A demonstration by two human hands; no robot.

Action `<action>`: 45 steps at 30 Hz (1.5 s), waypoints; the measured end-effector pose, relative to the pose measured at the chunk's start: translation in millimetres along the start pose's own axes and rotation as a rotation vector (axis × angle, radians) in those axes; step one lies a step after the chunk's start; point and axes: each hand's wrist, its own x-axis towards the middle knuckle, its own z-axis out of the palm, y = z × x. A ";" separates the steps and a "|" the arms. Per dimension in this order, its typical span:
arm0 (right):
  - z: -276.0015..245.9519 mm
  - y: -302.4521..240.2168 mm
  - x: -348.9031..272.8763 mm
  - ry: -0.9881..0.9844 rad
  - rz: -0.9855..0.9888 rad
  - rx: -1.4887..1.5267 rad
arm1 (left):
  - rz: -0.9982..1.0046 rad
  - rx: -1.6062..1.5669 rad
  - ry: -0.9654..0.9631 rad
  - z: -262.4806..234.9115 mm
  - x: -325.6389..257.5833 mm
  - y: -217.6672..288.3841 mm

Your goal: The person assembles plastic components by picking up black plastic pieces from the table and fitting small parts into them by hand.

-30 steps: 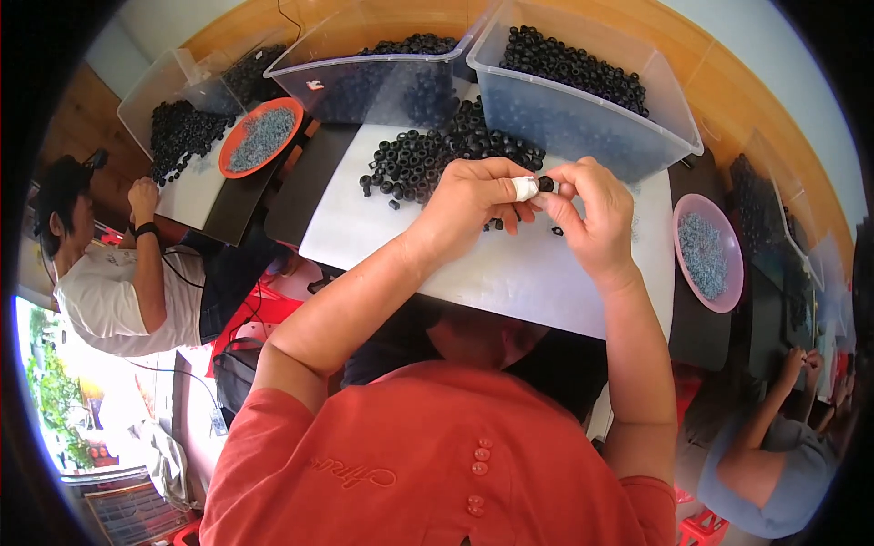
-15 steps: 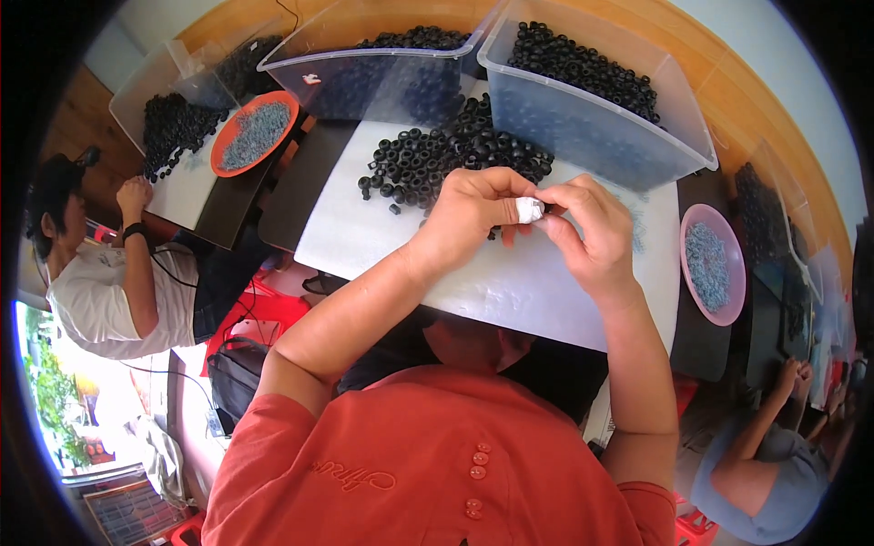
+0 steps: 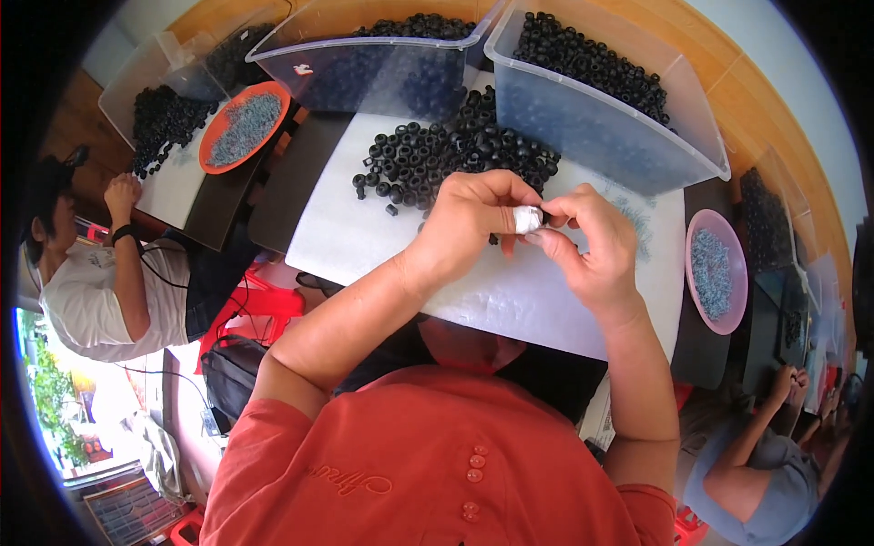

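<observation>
Above the white board (image 3: 510, 305), my two hands meet fingertip to fingertip. White tape wraps the thumb of my left hand (image 3: 473, 218), which is closed in a pinch on a small black ring-shaped part (image 3: 545, 217), mostly covered by the fingers. Thumb and forefinger of my right hand (image 3: 594, 238) press together at that part's right side; whatever sits between those tips is too small to make out. Just beyond my hands lies a loose heap of black ring-shaped parts (image 3: 410, 164).
Two clear bins, one at back left (image 3: 364, 77) and one at back right (image 3: 601, 118), hold more black parts. A pink bowl (image 3: 717, 273) of small blue-grey pieces stands right, an orange bowl (image 3: 244, 132) left. Co-workers sit on the left (image 3: 109, 291) and right (image 3: 751, 464).
The view has shifted slightly. My right fingertips have shifted a little against the black part; my left hand keeps its pinch.
</observation>
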 end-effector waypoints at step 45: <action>-18.5 0.7 -24.4 -0.105 0.165 -0.317 | 0.044 0.248 -0.066 0.8 -6.3 2.1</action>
